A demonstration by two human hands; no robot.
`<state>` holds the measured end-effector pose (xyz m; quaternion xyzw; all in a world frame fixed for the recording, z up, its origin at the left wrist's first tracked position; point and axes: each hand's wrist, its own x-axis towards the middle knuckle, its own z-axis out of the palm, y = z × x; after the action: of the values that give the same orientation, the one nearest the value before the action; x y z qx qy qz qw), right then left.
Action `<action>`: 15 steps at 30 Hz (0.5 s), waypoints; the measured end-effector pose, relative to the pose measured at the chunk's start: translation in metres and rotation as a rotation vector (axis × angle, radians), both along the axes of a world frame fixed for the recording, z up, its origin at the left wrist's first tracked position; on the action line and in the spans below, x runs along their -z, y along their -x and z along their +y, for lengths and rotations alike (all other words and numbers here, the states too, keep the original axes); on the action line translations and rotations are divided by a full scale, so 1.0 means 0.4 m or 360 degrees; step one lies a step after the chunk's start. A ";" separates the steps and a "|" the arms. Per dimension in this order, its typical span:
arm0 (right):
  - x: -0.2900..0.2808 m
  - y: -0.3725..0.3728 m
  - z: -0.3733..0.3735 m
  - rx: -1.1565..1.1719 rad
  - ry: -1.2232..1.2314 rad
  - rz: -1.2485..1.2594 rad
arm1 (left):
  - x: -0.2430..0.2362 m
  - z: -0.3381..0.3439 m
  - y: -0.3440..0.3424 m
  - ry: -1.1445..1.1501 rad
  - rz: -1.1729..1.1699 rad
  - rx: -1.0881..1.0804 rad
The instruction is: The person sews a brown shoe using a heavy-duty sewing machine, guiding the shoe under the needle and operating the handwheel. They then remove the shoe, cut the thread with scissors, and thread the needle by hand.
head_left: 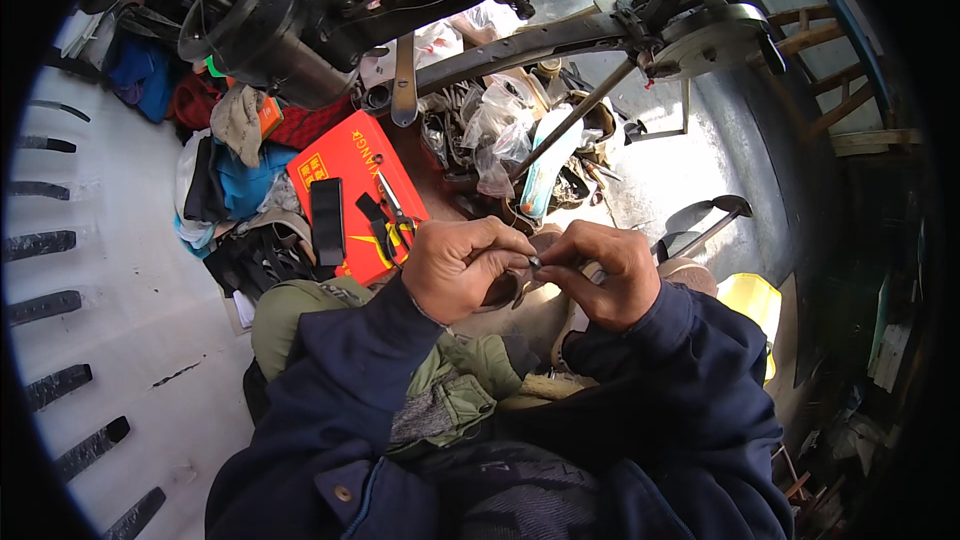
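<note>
My left hand and my right hand meet above my lap, thumbs and forefingers pinched together. Between the fingertips is a small dark piece, too small to name. Both hands grip it from either side. Below them, partly hidden by the hands, is a brown shoe-like thing. Left of my left hand lies a red box, with scissors and black strips of material on top.
A dark machine with a wheel hangs over the far side. Behind my hands stands a bin of scraps and plastic bags. Cloths and bags pile up at the left. A metal shoe-last stand is at the right.
</note>
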<state>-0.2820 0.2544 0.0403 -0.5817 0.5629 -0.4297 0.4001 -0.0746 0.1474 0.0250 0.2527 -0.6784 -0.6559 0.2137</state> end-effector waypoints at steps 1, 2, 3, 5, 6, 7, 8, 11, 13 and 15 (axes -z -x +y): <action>-0.002 0.002 0.003 -0.0016 -0.0014 0.0012 | -0.001 -0.001 0.001 0.0048 -0.0019 0.0017; 0.000 0.004 0.000 -0.0055 -0.0022 0.0029 | -0.002 -0.001 0.001 0.0080 -0.0044 0.0036; -0.003 0.010 0.003 -0.0086 -0.0011 0.0043 | -0.003 -0.002 0.001 0.0111 -0.0068 0.0055; 0.000 0.010 -0.006 -0.0144 -0.0034 -0.0124 | -0.002 -0.003 0.003 0.0094 -0.0030 0.0085; -0.003 0.013 -0.006 -0.0167 -0.0061 -0.0185 | -0.001 -0.004 0.003 0.0070 -0.0024 0.0103; -0.001 0.012 -0.010 -0.0204 -0.0050 -0.0228 | -0.001 -0.004 0.003 0.0028 -0.0017 0.0131; -0.006 0.018 -0.007 -0.0238 -0.0067 -0.0248 | -0.002 -0.005 0.001 -0.0030 -0.0024 0.0165; -0.015 0.020 -0.001 -0.0312 -0.0268 -0.0298 | -0.004 -0.005 0.001 -0.0073 -0.0026 0.0238; -0.019 0.020 0.002 -0.0321 -0.0395 -0.0327 | -0.005 -0.002 0.003 -0.0047 -0.0052 0.0265; -0.014 0.000 0.000 -0.0205 -0.0472 -0.0616 | -0.007 0.004 0.005 -0.0011 -0.0112 0.0279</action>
<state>-0.2821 0.2545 0.0458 -0.4582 0.4945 -0.4193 0.6080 -0.0766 0.1488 0.0278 0.2161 -0.7027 -0.6652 0.1304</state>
